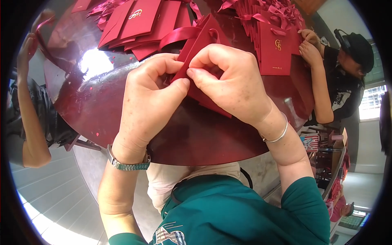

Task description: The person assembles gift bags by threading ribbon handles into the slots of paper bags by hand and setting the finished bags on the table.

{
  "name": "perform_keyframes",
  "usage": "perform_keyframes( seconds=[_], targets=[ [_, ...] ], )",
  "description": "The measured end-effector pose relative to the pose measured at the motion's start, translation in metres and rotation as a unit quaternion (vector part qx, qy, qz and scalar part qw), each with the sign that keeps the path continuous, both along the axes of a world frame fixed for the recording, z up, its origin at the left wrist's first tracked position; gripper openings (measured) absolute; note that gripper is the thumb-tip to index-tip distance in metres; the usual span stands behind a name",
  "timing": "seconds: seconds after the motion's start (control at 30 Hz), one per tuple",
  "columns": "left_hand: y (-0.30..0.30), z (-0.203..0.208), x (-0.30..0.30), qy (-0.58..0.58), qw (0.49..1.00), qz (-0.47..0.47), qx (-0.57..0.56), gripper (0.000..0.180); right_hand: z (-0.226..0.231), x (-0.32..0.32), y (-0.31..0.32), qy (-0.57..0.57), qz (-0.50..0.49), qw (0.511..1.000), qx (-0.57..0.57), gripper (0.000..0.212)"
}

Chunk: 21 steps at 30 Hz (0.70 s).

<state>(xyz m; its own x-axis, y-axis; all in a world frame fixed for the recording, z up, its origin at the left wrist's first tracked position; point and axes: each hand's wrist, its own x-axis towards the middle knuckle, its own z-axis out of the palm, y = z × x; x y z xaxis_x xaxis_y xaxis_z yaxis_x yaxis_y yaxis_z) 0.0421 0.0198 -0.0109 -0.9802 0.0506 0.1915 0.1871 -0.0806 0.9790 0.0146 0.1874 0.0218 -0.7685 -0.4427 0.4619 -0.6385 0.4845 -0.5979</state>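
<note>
Between my hands is a red paper gift bag (204,36), tilted, with a satin ribbon handle (179,35) looped out to its left. My left hand (149,92) pinches the bag's edge between thumb and bent fingers. Right beside it, my right hand (234,83) is closed in a pinch on the same edge, the thumb and fingertip nearly meeting the left thumb. Whatever lies under the fingertips is hidden. Part of the bag's lower body shows beneath my right hand.
A glossy dark red round table (196,141) spans the view. Flat red gift bags (141,22) lie stacked at the far left; more bags (274,53) stand piled at the far right. A co-worker's hands (311,45) touch the right pile. Another person's arm (30,110) is at left.
</note>
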Motion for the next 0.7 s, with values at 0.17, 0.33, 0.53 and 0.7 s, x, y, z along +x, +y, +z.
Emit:
perform_keyframes(
  seconds=[0.17,0.33,0.53,0.7],
  targets=[
    [0.002,-0.003,0.0,0.085,0.988,0.079,-0.097,0.014,0.009,-0.001,-0.004,-0.119,-0.016,0.993,-0.003,0.007],
    [0.004,-0.001,-0.001,0.047,0.985,0.102,-0.135,0.013,0.0,-0.003,-0.008,-0.136,0.001,0.989,-0.065,0.008],
    [-0.001,0.003,-0.001,-0.08,0.995,0.05,0.008,0.013,0.009,-0.002,-0.007,-0.222,-0.002,0.964,-0.144,0.01],
    [-0.011,0.001,-0.004,-0.159,0.962,-0.066,0.21,0.017,0.011,0.005,0.002,-0.13,0.005,0.987,-0.09,0.007]
  ],
)
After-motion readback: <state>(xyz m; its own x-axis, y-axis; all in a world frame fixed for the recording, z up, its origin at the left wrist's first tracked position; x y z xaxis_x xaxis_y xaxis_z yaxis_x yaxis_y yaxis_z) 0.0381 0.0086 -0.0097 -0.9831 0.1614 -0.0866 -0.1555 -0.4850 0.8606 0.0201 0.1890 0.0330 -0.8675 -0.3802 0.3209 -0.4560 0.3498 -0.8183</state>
